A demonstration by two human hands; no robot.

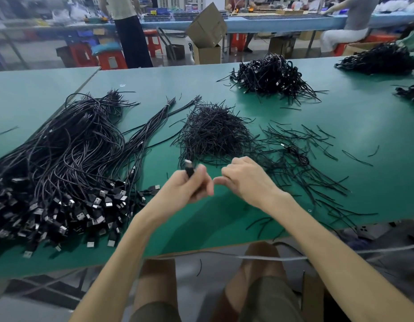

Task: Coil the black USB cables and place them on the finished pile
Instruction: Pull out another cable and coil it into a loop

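Head view: both forearms reach over the near edge of the green table [155,89]. The left hand [186,185] grips a USB cable [189,170] at its plug, the cord hidden behind the fingers. The right hand [244,176], just to its right, is curled and blurred; I cannot tell what it holds.

Bright, even, diffuse overhead light. The green table mat [208,219] carries only faint, soft shadows just beneath the left hand [185,187] and the right hand [245,180]. Small glints mark the metal shells of the USB connectors [69,205] heaped to the left of the left hand. Motion blur smears the fingertips [210,191] of both hands and the USB plug [189,167] held in the left. The workshop benches [271,24] far beyond the hands appear soft and hazy. Wide-angle distortion bows the mat's near edge and stretches the forearms [317,233] toward the lower corners.
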